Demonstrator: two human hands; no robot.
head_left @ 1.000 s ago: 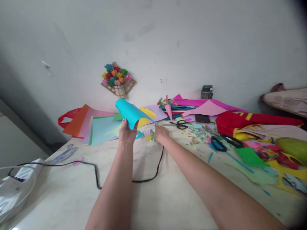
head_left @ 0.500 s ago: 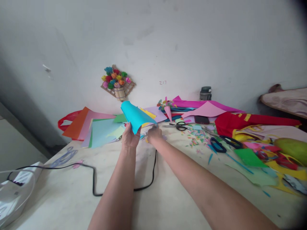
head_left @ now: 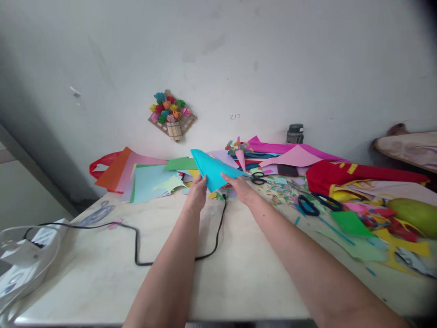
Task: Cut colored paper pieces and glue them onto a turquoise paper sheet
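A bright turquoise sheet of paper (head_left: 216, 171), folded or rolled to a point at the right, is held up between both hands above the table. My left hand (head_left: 197, 191) is closed on its lower left edge. My right hand (head_left: 240, 187) grips the lower right side, its thumb lying on the paper's face. Under the paper, the end of a black cord (head_left: 223, 205) lies among scraps partly hidden by the sheet. Black-handled scissors (head_left: 258, 178) rest just beyond my right hand. A pink paper cone with small paper flowers (head_left: 240, 157) stands behind.
Coloured sheets (head_left: 150, 182) lie at the left near a white power strip (head_left: 32, 255). Paper clippings (head_left: 282, 191), larger scissors (head_left: 309, 206), a dark phone (head_left: 287, 171), red cloth (head_left: 327, 175) and a green fruit (head_left: 414, 214) occupy the right. A flower basket (head_left: 174, 130) hangs on the wall.
My right hand has come up from the table beside the cord and now grips the turquoise paper. The paper has turned from a curved sheet to a flatter, pointed shape. The view has shifted slightly.
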